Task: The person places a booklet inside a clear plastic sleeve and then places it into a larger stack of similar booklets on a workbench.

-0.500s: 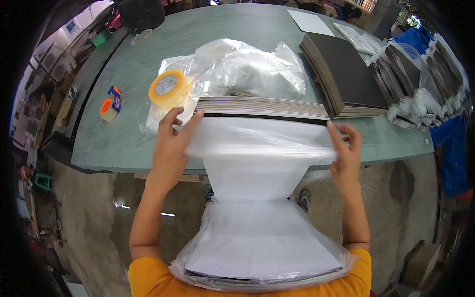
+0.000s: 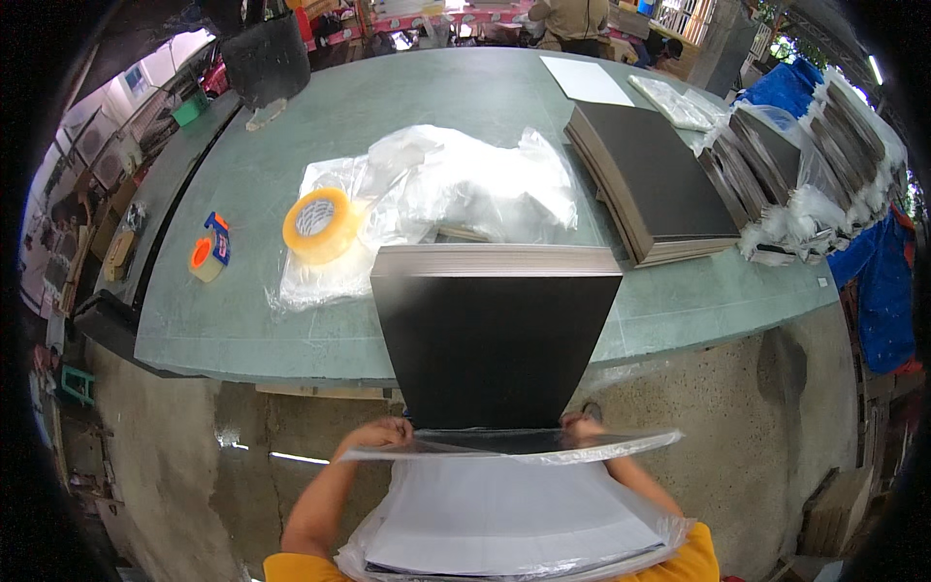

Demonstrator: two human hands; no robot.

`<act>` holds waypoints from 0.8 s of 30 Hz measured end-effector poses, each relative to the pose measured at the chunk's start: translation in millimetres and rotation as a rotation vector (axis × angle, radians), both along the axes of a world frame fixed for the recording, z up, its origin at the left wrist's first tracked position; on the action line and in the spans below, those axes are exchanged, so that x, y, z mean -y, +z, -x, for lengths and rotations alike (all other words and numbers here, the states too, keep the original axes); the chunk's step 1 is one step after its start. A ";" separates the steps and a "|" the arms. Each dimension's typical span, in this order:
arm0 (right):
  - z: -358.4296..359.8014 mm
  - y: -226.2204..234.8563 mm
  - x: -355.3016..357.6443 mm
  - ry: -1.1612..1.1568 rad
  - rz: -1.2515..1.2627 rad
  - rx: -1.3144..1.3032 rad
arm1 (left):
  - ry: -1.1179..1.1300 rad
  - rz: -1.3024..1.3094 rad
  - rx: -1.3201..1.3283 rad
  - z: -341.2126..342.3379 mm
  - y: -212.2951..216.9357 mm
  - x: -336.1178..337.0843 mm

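Note:
A thick stack of boards (image 2: pixel 495 354) with a black front face leans upright at the table's near edge, its pale layered edges on top. Below it, my left hand (image 2: pixel 388 432) is closed on one side of the clear plastic bag (image 2: pixel 621 449). At the bag's other side my right hand (image 2: pixel 580 428) grips it too, its fingers partly hidden behind the plastic. Against my chest, under the bag's stretched rim, lie white sheets (image 2: pixel 519 509) wrapped in clear plastic.
On the green table (image 2: pixel 223 330) lie a roll of clear tape (image 2: pixel 335 242), a small tape dispenser (image 2: pixel 208 252) and crumpled plastic (image 2: pixel 465 175). A black board stack (image 2: pixel 669 175) and plastic-wrapped bundles (image 2: pixel 815 165) stand at right. A person (image 2: pixel 572 21) is at the far side.
Both hands have come down from the stack's top toward my body, drawing the plastic with them. The black front face, covered in white before, now shows.

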State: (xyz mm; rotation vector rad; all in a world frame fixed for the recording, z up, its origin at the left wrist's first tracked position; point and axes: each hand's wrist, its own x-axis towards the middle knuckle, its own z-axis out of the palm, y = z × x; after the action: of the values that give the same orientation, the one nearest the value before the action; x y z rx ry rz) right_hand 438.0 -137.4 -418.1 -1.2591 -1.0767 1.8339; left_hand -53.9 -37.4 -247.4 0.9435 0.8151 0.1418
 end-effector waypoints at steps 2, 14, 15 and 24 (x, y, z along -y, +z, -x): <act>77.7 31.8 -5.7 -0.197 0.002 0.591 | 0.173 0.010 -0.062 8.6 -49.7 22.7; 137.5 361.3 -44.3 1.227 -0.521 -0.488 | -0.696 -0.504 0.594 -59.6 205.3 35.8; 151.7 340.2 -30.6 1.188 -0.518 -0.305 | -0.692 -0.453 0.489 -64.7 174.1 41.1; 148.1 194.8 -26.6 1.024 -0.216 0.367 | -0.215 -1.111 -0.446 -22.2 251.5 -86.0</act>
State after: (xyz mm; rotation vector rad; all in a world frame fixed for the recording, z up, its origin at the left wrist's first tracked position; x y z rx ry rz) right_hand 289.9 -110.7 -223.3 -0.9883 -2.3668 2.0902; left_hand -31.7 48.6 4.1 2.1569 1.0390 0.2038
